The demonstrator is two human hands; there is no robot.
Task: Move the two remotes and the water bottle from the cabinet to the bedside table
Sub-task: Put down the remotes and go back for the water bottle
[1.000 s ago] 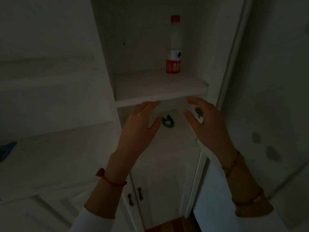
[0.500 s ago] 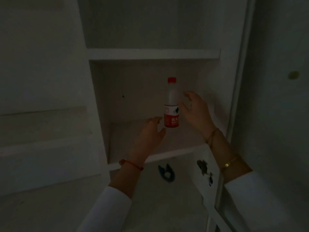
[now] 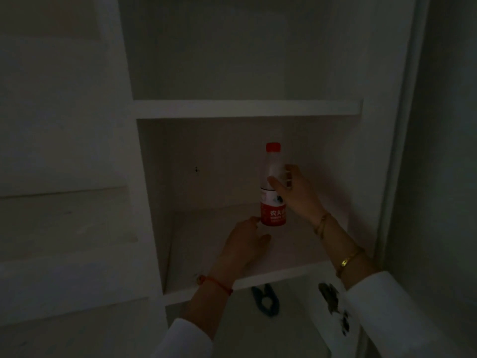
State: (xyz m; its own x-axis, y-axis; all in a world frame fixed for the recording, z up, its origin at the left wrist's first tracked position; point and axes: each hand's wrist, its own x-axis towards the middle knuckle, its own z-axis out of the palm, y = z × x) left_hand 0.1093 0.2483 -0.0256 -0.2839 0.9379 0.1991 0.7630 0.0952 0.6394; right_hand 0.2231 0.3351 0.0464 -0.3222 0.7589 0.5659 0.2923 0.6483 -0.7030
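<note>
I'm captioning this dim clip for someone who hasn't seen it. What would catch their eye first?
The water bottle with its red cap and red label, standing upright on the white cabinet shelf, the only strong colour in the gloom. Next, the right hand curling around its middle, and the left hand flat on the shelf just below and left of its base.

Water bottle (image 3: 273,187) upright on cabinet shelf (image 3: 232,254), right hand (image 3: 296,195) wrapping it, left hand (image 3: 242,246) near
</note>
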